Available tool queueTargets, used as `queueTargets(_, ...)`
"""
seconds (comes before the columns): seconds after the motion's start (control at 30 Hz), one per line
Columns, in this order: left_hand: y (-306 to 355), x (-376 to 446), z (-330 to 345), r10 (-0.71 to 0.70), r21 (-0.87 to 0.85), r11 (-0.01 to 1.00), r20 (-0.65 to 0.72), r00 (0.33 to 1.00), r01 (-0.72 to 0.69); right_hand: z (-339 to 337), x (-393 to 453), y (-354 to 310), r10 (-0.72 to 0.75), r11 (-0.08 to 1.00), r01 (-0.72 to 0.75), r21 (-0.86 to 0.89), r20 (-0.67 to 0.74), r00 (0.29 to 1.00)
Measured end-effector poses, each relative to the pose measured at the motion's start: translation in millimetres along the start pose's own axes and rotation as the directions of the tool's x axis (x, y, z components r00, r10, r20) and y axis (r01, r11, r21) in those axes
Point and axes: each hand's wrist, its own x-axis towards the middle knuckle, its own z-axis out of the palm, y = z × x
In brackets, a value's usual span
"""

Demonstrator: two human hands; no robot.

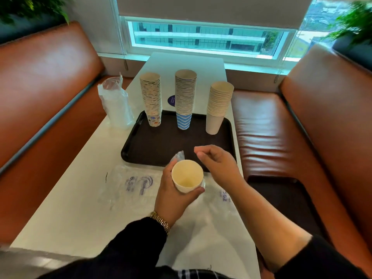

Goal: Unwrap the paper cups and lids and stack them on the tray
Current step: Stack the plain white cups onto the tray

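Cup (187, 176) cream, open-mouthed, perhaps wrapped below

The tray (153, 146) is dark brown, nearly black, on a white tabletop (66, 200). The left cup stack (151, 99) carries small multicoloured prints on white; the middle stack (184, 97) has blue and white zigzag stripes; the right stack (218, 105) is plain beige. The held cup (186, 178) is cream inside. The flat wrappers (132, 186) are clear with blue print. The bench seats (46, 81) are orange-brown. The sleeves (128, 246) are black, the watch (161, 221) gold.
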Motion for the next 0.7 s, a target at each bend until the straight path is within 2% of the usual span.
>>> queueTargets(0.23,5,-6,2,-0.037,-0.139,0.99,0.015,0.999,0.039,4,-43,3,-0.053,0.987,0.073,-0.142,0.138,0.989)
queueTargets(0.5,-9,-8,6,-0.053,-0.149,0.987,0.027,0.998,0.056,4,-63,13,-0.172,0.919,0.234,-0.316,0.211,0.962)
queueTargets(0.7,-8,-6,4,-0.042,-0.125,0.991,0.034,0.999,0.045,4,-60,0,-0.088,0.878,0.184,-0.442,0.228,0.97)
